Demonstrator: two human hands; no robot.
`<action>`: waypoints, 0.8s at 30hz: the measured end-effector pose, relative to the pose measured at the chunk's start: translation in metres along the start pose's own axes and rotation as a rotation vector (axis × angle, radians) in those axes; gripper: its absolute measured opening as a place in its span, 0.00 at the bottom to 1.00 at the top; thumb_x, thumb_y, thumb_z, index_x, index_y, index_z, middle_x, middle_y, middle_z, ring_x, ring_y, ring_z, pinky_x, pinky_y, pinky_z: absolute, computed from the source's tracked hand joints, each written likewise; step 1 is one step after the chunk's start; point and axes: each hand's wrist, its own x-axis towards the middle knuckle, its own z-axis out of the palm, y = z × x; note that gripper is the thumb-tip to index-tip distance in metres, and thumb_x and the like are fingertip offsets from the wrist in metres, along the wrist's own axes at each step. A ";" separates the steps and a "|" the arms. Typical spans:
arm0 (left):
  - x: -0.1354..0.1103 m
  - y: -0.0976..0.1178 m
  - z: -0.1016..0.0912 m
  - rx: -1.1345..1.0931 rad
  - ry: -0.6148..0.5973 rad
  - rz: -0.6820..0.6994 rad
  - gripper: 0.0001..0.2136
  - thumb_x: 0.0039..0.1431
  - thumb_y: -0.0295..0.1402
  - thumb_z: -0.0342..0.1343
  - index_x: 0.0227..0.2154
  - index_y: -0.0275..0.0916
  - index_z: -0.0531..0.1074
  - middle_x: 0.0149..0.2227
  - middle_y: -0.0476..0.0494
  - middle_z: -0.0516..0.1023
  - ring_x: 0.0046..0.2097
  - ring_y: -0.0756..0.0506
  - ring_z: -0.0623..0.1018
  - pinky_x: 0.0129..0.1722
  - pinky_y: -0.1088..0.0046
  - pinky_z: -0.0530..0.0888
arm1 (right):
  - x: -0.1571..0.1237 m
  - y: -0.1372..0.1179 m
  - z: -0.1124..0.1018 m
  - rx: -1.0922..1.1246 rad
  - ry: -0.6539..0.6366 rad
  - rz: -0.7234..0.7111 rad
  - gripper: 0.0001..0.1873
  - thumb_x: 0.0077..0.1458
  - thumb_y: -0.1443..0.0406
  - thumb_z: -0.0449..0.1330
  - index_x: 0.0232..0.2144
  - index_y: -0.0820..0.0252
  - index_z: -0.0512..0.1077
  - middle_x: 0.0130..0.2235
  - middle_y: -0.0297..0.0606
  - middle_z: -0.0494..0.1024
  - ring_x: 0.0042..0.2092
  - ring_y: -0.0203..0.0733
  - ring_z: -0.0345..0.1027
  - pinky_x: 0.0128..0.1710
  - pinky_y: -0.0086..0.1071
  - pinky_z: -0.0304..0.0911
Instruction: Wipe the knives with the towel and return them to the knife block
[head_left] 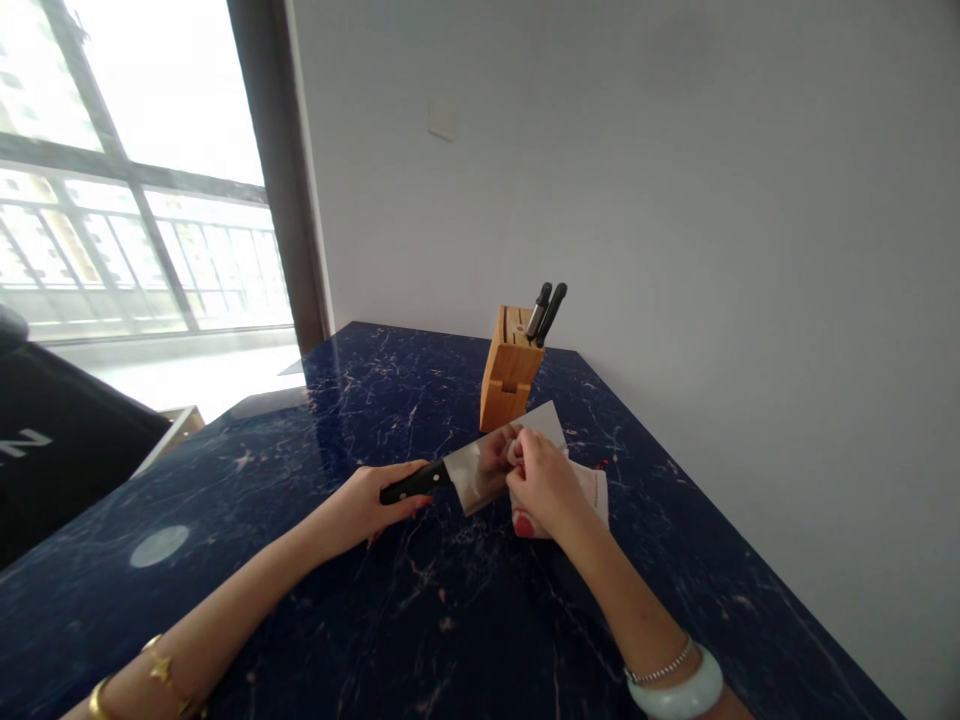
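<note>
While the L hand [379, 497] extended fwd from lower L, its grip closed round the cleaver's [471, 475] black handle [409, 484], the R hand [546, 478] angled in from lower R, grip clenched on a white cloth [598, 492] at the blade [466, 480]. Cleaver slanted over the desk [450, 620]; contact w/ desk was unclear. Behind stood a wooden knife block [511, 368], base partly hidden. Qty: 1 cleaver, 1 cloth, 1 block, 2 slotted knives [552, 314].

At the left edge of the frame, a little below mid-height, pale capital letters [34, 439] stand on a large black item [75, 480]. The last is a clear N; just before it comes what looks like an E, cut by the frame's border.
</note>
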 end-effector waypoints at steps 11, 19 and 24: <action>0.001 -0.001 -0.001 -0.003 0.010 -0.005 0.24 0.53 0.44 0.51 0.52 0.41 0.63 0.25 0.49 0.75 0.16 0.54 0.67 0.13 0.82 0.65 | -0.010 -0.016 -0.002 0.078 -0.332 -0.252 0.09 0.41 0.75 0.52 0.26 0.59 0.61 0.31 0.34 0.67 0.34 0.36 0.61 0.33 0.28 0.52; 0.001 -0.002 0.000 0.000 0.014 -0.017 0.24 0.53 0.44 0.51 0.51 0.40 0.63 0.25 0.50 0.75 0.16 0.54 0.67 0.13 0.82 0.66 | -0.002 0.007 -0.011 0.130 -0.320 -0.125 0.10 0.42 0.77 0.51 0.26 0.60 0.65 0.32 0.35 0.68 0.34 0.35 0.62 0.34 0.26 0.53; 0.001 -0.002 0.000 0.004 0.025 -0.004 0.24 0.52 0.44 0.52 0.51 0.40 0.63 0.24 0.50 0.74 0.15 0.54 0.67 0.12 0.82 0.65 | -0.008 -0.013 -0.007 0.160 -0.390 -0.295 0.07 0.47 0.74 0.53 0.27 0.60 0.67 0.33 0.35 0.70 0.36 0.35 0.63 0.36 0.27 0.53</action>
